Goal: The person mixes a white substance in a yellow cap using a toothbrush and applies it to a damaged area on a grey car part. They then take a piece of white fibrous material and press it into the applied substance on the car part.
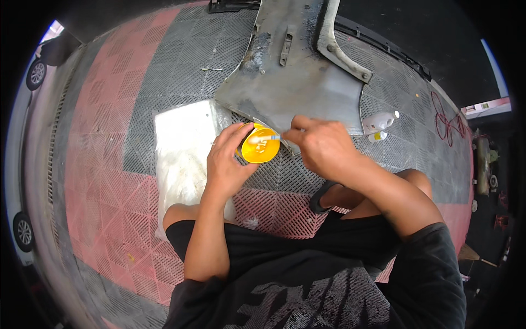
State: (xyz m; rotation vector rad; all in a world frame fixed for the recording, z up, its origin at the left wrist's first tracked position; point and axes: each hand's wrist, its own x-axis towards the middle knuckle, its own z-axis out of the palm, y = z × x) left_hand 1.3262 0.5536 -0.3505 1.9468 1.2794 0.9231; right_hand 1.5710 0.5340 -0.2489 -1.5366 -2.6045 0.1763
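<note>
In my left hand point(226, 159) is a round yellow cup point(259, 155), tilted so that its inside shows, with white smears on the yellow. My fingers wrap its left side and my thumb lies at the lower rim. My right hand point(320, 143) is closed around a small brush point(275, 137) that points left into the cup. The brush's pale tip is slightly blurred against the inner wall, and its handle is hidden in my fist. Just beyond both hands lies a grey, worn car body panel point(307, 93) with bare and scuffed patches.
Left of my hands a clear plastic bag with white sheets point(183, 129) lies on the grey and pink grid-tile floor point(109, 181). Right of the panel lie a translucent bottle point(379, 122) and a small white bottle point(378, 136). A red cord point(445, 123) is coiled farther right.
</note>
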